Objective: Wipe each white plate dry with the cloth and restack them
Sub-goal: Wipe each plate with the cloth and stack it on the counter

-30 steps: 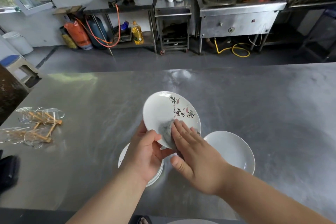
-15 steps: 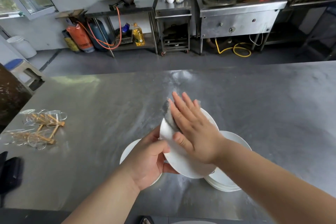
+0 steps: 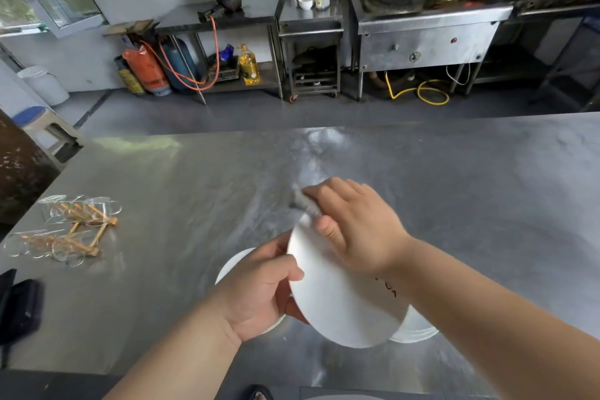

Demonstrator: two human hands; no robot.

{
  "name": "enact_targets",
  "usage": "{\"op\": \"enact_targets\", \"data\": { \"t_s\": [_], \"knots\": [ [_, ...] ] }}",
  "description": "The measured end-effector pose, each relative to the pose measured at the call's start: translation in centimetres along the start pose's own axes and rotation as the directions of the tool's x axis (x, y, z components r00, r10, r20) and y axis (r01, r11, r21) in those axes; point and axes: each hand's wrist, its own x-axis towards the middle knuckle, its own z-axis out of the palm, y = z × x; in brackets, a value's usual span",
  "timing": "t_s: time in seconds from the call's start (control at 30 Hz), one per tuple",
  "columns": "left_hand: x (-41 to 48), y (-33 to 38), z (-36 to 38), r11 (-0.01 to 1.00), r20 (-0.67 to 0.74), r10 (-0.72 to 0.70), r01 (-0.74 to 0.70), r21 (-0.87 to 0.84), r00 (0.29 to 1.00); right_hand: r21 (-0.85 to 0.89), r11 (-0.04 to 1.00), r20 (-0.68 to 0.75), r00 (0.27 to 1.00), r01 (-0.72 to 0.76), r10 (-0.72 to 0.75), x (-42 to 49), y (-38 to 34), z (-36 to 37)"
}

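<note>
My left hand (image 3: 259, 292) grips the left rim of a white plate (image 3: 337, 308), held tilted above the steel table (image 3: 194, 191). My right hand (image 3: 354, 224) lies on the plate's far edge with fingers curled over a grey cloth (image 3: 303, 203), which sticks out beyond the fingertips. A few dark painted marks show on the plate beside my right forearm. A stack of white plates (image 3: 232, 265) sits under my left hand. Another stack of white plates (image 3: 418, 330) peeks out below the held plate on the right.
Clear glass cups with wooden sticks (image 3: 74, 224) lie at the table's left. A black pouch (image 3: 19, 305) rests at the near left edge. Beyond the table's far edge are a stove (image 3: 425, 26), shelves and gas cylinders (image 3: 146, 71).
The plate has tipped flatter and its painted face now points toward me and down. My right hand with the cloth slid from the plate's near part up to its far edge.
</note>
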Motion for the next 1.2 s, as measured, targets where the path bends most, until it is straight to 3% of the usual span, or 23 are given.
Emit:
{"op": "enact_targets", "data": {
  "t_s": [0.1,0.17,0.3,0.4,0.47,0.57,0.63,0.7,0.77,0.97,1.07,1.2],
  "knots": [
    [-0.1,0.2,-0.6,0.999,0.001,0.041,-0.041,-0.006,0.999,0.054,0.949,-0.004,0.951,-0.310,0.310,-0.9,1.8,-0.5],
    [0.3,0.1,-0.4,0.999,-0.014,0.050,-0.050,0.004,0.999,0.036,0.921,-0.012,0.921,-0.388,0.389,-1.2,1.2,0.2],
    [1.7,-0.2,0.3,0.995,-0.075,0.075,-0.080,-0.062,0.994,0.071,0.984,0.104,0.982,-0.165,0.157,-1.5,-2.9,1.3],
    [2.1,0.2,-0.8,0.979,-0.143,0.128,-0.148,-0.139,0.981,0.155,0.988,0.247,0.969,-0.026,-0.014,-2.7,-4.8,1.5],
    [1.9,0.1,-1.4,0.978,-0.137,0.133,-0.153,-0.145,0.982,0.097,0.993,0.279,0.956,0.062,-0.087,-3.7,-4.3,1.0],
    [1.7,-1.0,-1.2,0.978,-0.121,0.090,-0.110,-0.176,0.989,-0.097,0.995,0.329,0.943,-0.017,0.048,-3.7,-2.8,-0.1],
    [2.0,-1.6,-0.6,0.980,-0.105,0.061,-0.080,-0.181,0.993,-0.078,0.987,0.311,0.937,-0.142,0.159,-3.2,-2.7,-0.3],
    [2.2,-1.3,-0.1,0.977,-0.120,0.070,-0.092,-0.195,0.990,0.050,0.990,0.259,0.959,-0.133,0.116,-3.2,-3.6,0.0],
    [2.1,-0.7,-0.2,0.966,-0.107,0.093,-0.116,-0.231,0.990,0.140,0.990,0.222,0.975,-0.030,-0.002,-4.1,-4.4,0.7],
    [1.9,-1.5,-0.2,0.942,-0.166,0.062,-0.113,-0.315,0.984,0.050,0.992,0.195,0.973,0.115,-0.122,-7.1,-2.2,0.8],
    [2.0,-1.6,0.0,0.954,-0.211,0.044,-0.103,-0.280,0.977,-0.054,0.998,0.186,0.982,0.029,-0.019,-7.8,0.0,0.0],
    [1.7,-2.0,0.4,0.992,-0.168,0.042,-0.062,-0.112,0.985,-0.092,0.955,0.159,0.942,-0.283,0.294,-6.5,1.9,-1.0]
  ]
}}
